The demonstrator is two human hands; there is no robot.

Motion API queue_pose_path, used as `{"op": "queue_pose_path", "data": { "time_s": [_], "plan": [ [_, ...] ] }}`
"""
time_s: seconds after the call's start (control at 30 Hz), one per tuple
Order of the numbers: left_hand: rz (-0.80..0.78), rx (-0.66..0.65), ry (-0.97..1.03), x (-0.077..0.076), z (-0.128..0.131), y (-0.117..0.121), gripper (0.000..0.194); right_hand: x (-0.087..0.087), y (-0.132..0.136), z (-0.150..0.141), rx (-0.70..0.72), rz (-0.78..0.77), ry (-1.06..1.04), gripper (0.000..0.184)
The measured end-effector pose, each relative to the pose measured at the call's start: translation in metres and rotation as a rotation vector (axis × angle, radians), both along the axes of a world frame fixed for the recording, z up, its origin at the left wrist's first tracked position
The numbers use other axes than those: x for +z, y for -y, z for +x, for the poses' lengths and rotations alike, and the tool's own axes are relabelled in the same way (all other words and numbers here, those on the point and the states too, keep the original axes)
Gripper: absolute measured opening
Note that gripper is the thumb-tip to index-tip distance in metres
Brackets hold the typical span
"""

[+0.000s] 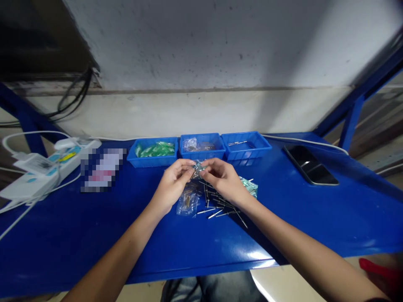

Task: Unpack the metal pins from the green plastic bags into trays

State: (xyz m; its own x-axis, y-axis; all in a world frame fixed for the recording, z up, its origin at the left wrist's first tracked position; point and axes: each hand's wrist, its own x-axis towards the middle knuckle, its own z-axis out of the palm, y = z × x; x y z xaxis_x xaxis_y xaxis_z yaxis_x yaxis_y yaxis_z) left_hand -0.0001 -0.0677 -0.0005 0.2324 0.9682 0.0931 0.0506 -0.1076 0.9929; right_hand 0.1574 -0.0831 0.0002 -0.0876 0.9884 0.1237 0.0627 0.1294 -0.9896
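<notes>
Between both hands, just in front of the middle blue bin, is a small clear plastic bag (pixel 198 168). My left hand (pixel 176 178) pinches its left side, and my right hand (pixel 222 176) grips its right side; what the bag contains is too small to make out. Below the hands lies another clear bag (pixel 188 203) with brass-coloured pieces inside. Loose blind rivets (pixel 215 212) are scattered on the blue table under my right hand. A green-and-clear packet (pixel 250 186) is partly hidden behind that hand.
Three blue bins line the wall: a left bin (pixel 153 162) with green packets, a middle bin (pixel 201 137) with clear bags, a right bin (pixel 247 153) with a few rivets. A phone (pixel 311 165) lies right; a power strip (pixel 47 172) with white cables sits left.
</notes>
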Motion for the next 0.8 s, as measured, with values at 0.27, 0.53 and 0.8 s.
{"op": "queue_pose_path", "data": {
  "time_s": [0.27,0.53,0.8],
  "plan": [
    [-0.083,-0.038,-0.032,0.0046,-0.0005,0.0006,0.024,-0.0003,-0.0027,0.0031,-0.097,-0.062,-0.099,0.016],
    [-0.099,-0.068,-0.098,0.0039,0.0007,0.0017,0.016,0.0005,-0.0005,0.0038,-0.094,-0.022,0.003,0.016],
    [-0.058,-0.137,-0.107,0.0033,0.0043,0.0051,0.014,0.0015,-0.0007,0.0036,-0.013,0.023,0.013,0.020]
  ]
}}
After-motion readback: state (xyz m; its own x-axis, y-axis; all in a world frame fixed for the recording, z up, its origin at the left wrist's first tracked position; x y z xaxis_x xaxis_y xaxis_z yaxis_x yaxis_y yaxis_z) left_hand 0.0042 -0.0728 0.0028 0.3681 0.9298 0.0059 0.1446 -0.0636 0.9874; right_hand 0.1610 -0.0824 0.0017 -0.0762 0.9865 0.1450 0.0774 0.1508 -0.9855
